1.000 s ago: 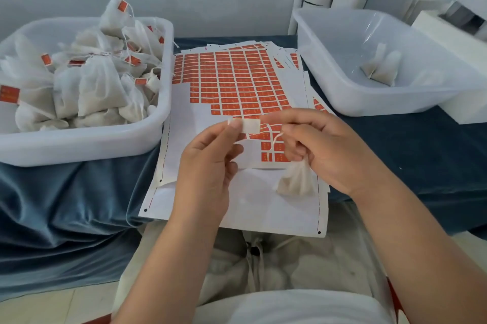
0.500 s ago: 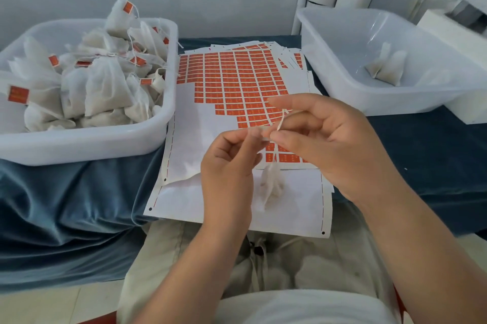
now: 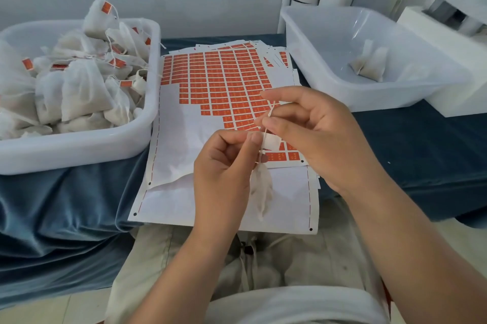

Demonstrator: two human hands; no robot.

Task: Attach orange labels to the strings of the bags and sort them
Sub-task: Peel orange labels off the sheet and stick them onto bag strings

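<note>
Pinching the string [image 3: 271, 110], right hand [image 3: 316, 136]; left hand [image 3: 224, 168] pinches label [image 3: 272, 142]; bag [image 3: 262, 189] dangles

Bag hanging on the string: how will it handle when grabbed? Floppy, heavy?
Probably floppy: the bag hangs limp and creased below the left hand, which pinches the label. Likely light: the thin string, pinched by the right hand, carries it. It may swing or twist, as it dangles from one point.

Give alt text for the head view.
The left hand pinches a label against the string of a white bag; the right hand holds the string higher up, over a sheet of orange labels. The left tub brims with labelled bags; the right tub holds few.
</note>
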